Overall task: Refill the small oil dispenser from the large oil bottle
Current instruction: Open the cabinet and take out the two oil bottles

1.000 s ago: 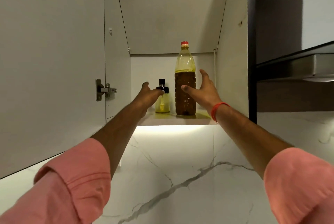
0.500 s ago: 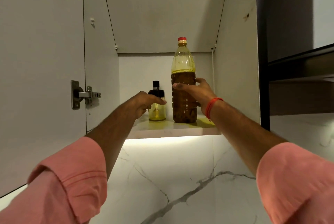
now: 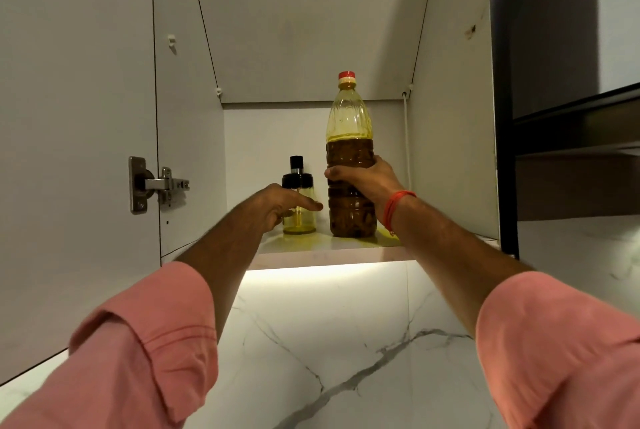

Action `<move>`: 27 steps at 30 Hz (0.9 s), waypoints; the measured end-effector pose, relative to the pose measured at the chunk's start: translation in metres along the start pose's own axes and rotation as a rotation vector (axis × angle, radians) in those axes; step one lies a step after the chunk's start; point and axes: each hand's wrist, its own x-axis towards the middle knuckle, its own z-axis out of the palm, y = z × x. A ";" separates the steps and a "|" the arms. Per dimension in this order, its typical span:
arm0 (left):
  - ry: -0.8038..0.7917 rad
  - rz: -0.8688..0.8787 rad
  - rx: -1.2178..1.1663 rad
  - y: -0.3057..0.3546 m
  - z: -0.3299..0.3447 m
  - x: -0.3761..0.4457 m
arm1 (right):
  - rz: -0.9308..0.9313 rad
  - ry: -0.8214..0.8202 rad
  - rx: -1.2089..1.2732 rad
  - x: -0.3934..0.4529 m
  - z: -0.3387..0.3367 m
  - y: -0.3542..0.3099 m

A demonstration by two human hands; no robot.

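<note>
Large oil bottle (image 3: 350, 151), red-capped and upright, stood on the cupboard shelf (image 3: 332, 244) with dark oil filling it to the shoulder and a clear yellow band above. Your right hand (image 3: 363, 182) was wrapped round its middle, fingers curled across the front and thumb behind, clamped on the plastic; a red thread band (image 3: 396, 206) circled that wrist. Just to the left of the bottle, close but apart from it, sat the small oil dispenser (image 3: 298, 196), a clear jar with a black lid and pump, only a thin pool of yellow oil at its bottom. Your left hand (image 3: 284, 206) lay in front of the dispenser, fingers stretched loosely toward the right across its glass; you could not tell from this view whether they touched it, and they were not closed round it. Both pink sleeves (image 3: 145, 342) were rolled to the forearm. The open cupboard door (image 3: 69, 116) hung at your left on a metal hinge (image 3: 156, 184), and a marble wall (image 3: 329, 342) showed lit below the shelf.
</note>
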 end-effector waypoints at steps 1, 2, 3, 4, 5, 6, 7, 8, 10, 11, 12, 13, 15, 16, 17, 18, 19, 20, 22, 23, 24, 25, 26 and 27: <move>0.000 0.000 0.001 0.000 0.001 0.000 | 0.000 0.004 -0.001 0.001 0.000 0.001; 0.003 0.002 -0.001 -0.001 0.002 0.000 | 0.000 0.008 -0.003 0.001 0.001 0.001; 0.008 0.006 0.000 -0.001 0.002 0.001 | 0.000 0.014 -0.006 0.001 0.001 0.001; 0.013 0.010 0.004 -0.001 0.002 0.001 | 0.001 0.018 -0.008 0.001 0.002 0.001; 0.021 0.017 0.015 -0.002 0.001 0.002 | 0.003 0.024 -0.009 0.002 0.003 0.001; 0.033 0.025 0.031 -0.003 0.001 0.002 | 0.004 0.029 -0.009 0.002 0.004 0.001; 0.048 0.036 0.048 -0.004 0.000 0.003 | 0.005 0.035 -0.008 0.002 0.004 0.001; 0.064 0.048 0.056 -0.004 0.000 0.002 | 0.004 0.037 -0.006 0.003 0.004 0.001; 0.078 0.067 0.052 -0.004 -0.002 0.001 | 0.003 0.037 -0.001 0.002 0.005 0.000; 0.077 0.072 0.049 -0.004 -0.002 0.000 | 0.003 0.038 0.002 0.002 0.005 0.000; 0.074 0.074 0.045 -0.003 -0.003 -0.002 | 0.005 0.038 0.007 0.002 0.005 0.000; 0.072 0.079 0.039 -0.003 -0.003 -0.004 | 0.006 0.038 0.016 0.001 0.005 -0.001; 0.072 0.092 0.033 -0.001 -0.005 -0.008 | 0.005 0.035 0.031 -0.001 0.004 -0.002; 0.067 0.100 0.032 0.000 -0.006 -0.012 | 0.002 0.030 0.036 -0.003 0.003 -0.003; 0.060 0.107 0.026 0.001 -0.008 -0.015 | -0.001 0.021 0.043 -0.005 0.002 -0.004; 0.049 0.111 0.018 0.002 -0.009 -0.019 | -0.006 0.006 0.053 -0.008 0.000 -0.005; 0.038 0.114 0.014 0.004 -0.011 -0.023 | -0.013 -0.011 0.063 -0.012 -0.002 -0.006; 0.027 0.117 0.009 0.005 -0.013 -0.028 | -0.018 -0.026 0.069 -0.015 -0.005 -0.008; -0.007 0.122 -0.012 0.010 -0.019 -0.040 | -0.028 -0.050 0.079 -0.023 -0.011 -0.011; -0.026 0.121 -0.025 0.013 -0.022 -0.047 | -0.034 -0.063 0.083 -0.027 -0.015 -0.014; -0.044 0.124 -0.041 0.016 -0.024 -0.055 | -0.041 -0.075 0.085 -0.032 -0.020 -0.016; -0.059 0.129 -0.059 0.018 -0.026 -0.064 | -0.045 -0.087 0.086 -0.038 -0.025 -0.019; -0.072 0.136 -0.079 0.020 -0.028 -0.073 | -0.050 -0.099 0.088 -0.044 -0.030 -0.022; -0.081 0.145 -0.096 0.022 -0.030 -0.082 | -0.060 -0.109 0.090 -0.051 -0.036 -0.026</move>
